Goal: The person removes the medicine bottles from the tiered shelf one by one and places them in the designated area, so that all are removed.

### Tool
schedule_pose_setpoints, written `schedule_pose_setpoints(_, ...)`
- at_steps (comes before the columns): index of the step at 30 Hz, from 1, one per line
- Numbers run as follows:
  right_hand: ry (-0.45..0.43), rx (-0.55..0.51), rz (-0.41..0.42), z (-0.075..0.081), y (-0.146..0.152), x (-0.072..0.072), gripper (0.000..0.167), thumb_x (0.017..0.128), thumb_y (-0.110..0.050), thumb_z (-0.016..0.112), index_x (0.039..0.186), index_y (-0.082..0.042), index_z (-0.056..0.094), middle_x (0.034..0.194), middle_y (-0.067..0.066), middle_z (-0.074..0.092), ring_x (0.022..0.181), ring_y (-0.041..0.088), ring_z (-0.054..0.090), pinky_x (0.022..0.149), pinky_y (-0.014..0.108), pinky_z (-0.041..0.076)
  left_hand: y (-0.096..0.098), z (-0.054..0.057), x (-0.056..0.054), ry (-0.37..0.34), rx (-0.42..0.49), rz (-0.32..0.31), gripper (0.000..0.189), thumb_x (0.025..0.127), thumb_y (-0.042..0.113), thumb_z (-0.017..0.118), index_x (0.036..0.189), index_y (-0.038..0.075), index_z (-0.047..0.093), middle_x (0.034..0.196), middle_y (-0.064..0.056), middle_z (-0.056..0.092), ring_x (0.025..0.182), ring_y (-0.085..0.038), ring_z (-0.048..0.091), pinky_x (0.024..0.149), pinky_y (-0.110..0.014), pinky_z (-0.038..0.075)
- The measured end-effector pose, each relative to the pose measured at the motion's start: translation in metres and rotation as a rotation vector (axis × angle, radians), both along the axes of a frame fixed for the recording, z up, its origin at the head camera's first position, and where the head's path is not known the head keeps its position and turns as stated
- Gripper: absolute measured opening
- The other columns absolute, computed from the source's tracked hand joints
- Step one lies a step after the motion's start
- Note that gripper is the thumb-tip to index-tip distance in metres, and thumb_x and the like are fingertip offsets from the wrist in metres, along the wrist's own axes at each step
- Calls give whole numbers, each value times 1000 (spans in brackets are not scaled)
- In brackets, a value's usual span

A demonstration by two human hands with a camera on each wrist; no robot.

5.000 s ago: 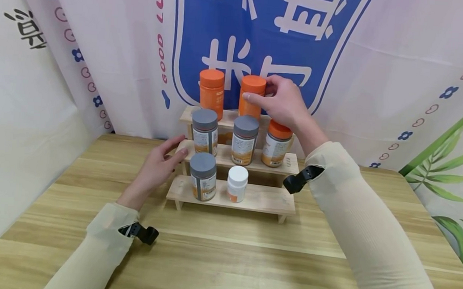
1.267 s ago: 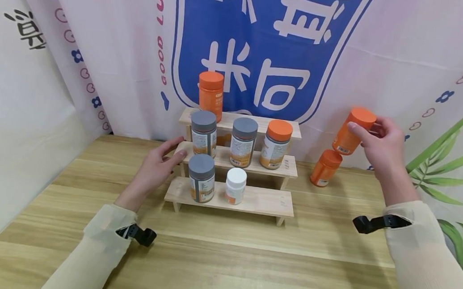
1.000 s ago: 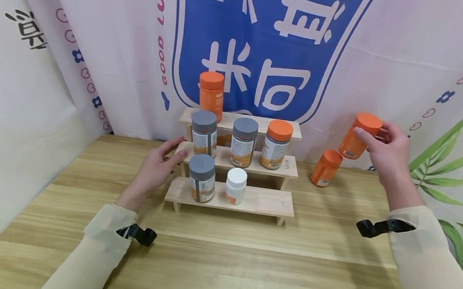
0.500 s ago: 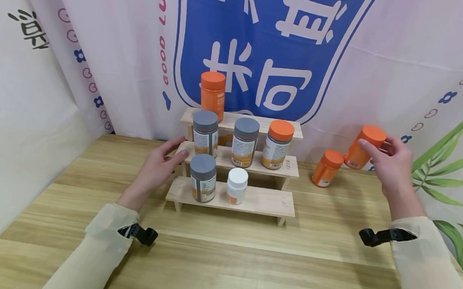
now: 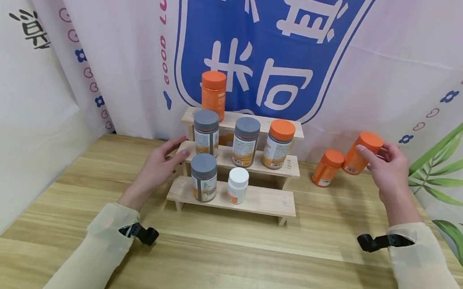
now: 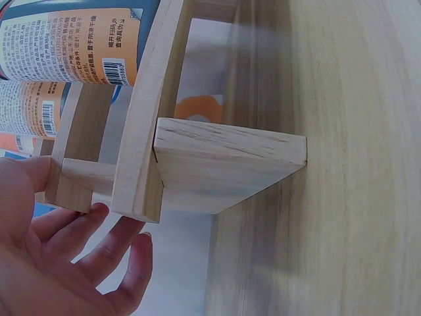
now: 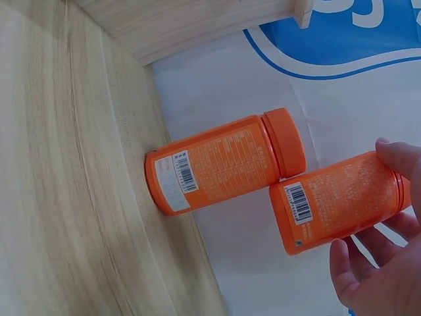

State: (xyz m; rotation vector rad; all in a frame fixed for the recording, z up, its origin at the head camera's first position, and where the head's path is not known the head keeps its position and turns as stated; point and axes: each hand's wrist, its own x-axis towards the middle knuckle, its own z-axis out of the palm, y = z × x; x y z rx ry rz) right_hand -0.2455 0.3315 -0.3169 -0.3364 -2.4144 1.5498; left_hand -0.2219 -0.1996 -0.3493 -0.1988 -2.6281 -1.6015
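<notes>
An orange cylindrical bottle with an orange cap (image 5: 360, 154) was found held above the table, at 3 o'clock in the head view, 12 o'clock being that view's top edge. The right hand (image 5: 393, 167) gripped it from its 4 o'clock side, thumb on one side and fingers on the other. The right-wrist view showed its base level with the cap of a second orange cylindrical bottle (image 5: 327, 170), which stood on the table at 8 o'clock from it. Whether the two touched could not be determined.

Well apart, at 9 o'clock from both bottles, stood a three-step stand of pale wood (image 5: 268, 201). Its top step bore an orange capped bottle (image 5: 213, 99) at the 9 o'clock end. Noted on the middle step, from 9 to 3 o'clock: two grey-lidded cylindrical jars with white-and-orange labels (image 5: 245, 146), then a similar jar with an orange lid (image 5: 277, 148). The bottom step carried a third grey-lidded jar (image 5: 203, 180) and, at 3 o'clock from it, a small white bottle with a white cap (image 5: 238, 186).

The left hand (image 5: 158, 164) was at the stand's 9 o'clock end, its fingers relaxed and touching the wood. Both arms wore cream sleeves (image 5: 421, 260). Beneath lay a wood-grain table (image 5: 223, 265); toward 12 o'clock hung a white curtain (image 5: 381, 83) with a blue panel bearing white characters.
</notes>
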Motion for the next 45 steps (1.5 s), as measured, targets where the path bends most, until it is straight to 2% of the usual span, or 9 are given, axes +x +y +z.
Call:
schedule_pose_setpoints(5,5,-9,8,-7,0,0,64,95,-54,74,147,-25,53,118,-26,56,113,1,52,80,10,50,0,-1,0,-1,5,1,63,112,38,53,166,12,36,173,-15,35,161,-35,31,126,-58,33)
schedule_pose_setpoints(13,-42,-77,-3,-23,1,0,70,95,-49,78,153,-22,52,122,-22,57,112,4,51,80,10,51,2,-3,-1,-6,26,-3,62,112,37,54,166,12,37,173,-15,35,160,-35,32,125,-57,35)
schedule_pose_setpoints(18,-100,-92,-3,-33,1,0,82,95,-51,77,162,-20,43,145,-7,56,117,6,51,82,11,51,3,-2,-1,-1,26,-5,62,112,36,54,166,11,36,173,-16,35,160,-35,31,126,-58,33)
schedule_pose_setpoints(21,-134,-110,-1,-38,2,0,86,95,-51,76,166,-21,38,162,3,47,124,11,50,84,12,52,3,-2,-1,-2,25,-3,61,112,36,53,166,12,36,173,-15,35,161,-35,31,127,-58,33)
schedule_pose_setpoints(24,-155,-82,8,-43,3,1,86,97,-53,73,167,-21,35,170,9,40,129,14,49,86,13,52,3,-1,-1,-3,21,1,61,112,35,53,166,12,37,173,-15,35,161,-35,31,127,-58,33)
schedule_pose_setpoints(34,-173,-60,28,-53,1,2,85,99,-54,70,168,-20,33,174,11,35,134,16,48,92,15,51,3,0,0,-18,9,9,60,112,38,53,166,16,37,173,-14,35,161,-34,31,127,-57,33)
schedule_pose_setpoints(45,-172,-71,16,-57,-3,0,85,99,-54,69,168,-21,32,174,10,34,136,18,48,90,15,50,1,-1,-1,-10,5,7,61,113,36,53,166,12,37,173,-15,35,161,-35,31,126,-58,34)
